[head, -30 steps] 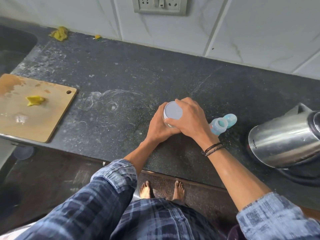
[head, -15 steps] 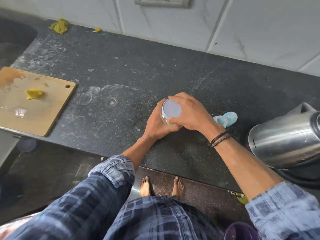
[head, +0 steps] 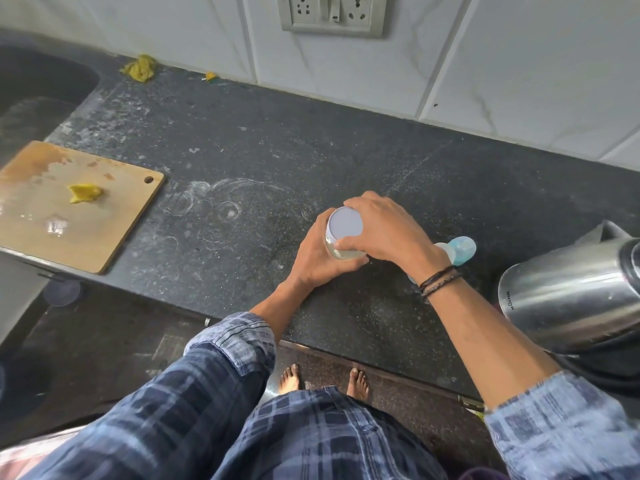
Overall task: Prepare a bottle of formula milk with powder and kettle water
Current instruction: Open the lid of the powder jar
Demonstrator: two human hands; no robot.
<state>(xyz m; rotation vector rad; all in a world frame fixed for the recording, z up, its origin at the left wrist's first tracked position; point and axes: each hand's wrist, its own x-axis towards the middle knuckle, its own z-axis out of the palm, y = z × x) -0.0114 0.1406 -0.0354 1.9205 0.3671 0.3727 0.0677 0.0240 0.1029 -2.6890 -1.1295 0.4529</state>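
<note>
A powder jar with a flat white lid (head: 345, 225) stands upright on the black counter (head: 263, 188). My left hand (head: 313, 259) wraps around the jar's body from the near left. My right hand (head: 384, 230) grips the lid's rim from the right, fingers curled over its edge. Just behind my right wrist lies the baby bottle (head: 459, 249), pale blue and mostly hidden by that wrist. The steel kettle (head: 571, 299) sits on its base at the right edge, spout toward the wall.
A wooden chopping board (head: 52, 233) with a yellow scrap (head: 85, 193) lies at the counter's left, overhanging the front edge. A sink (head: 38, 91) is at the far left, a yellow cloth (head: 138, 68) by the wall, and a socket plate (head: 332, 12) on the tiles.
Both hands have stayed on the jar. My right hand has turned around the lid, its fingers shifting along the rim, and now covers more of the baby bottle. The camera has moved slightly.
</note>
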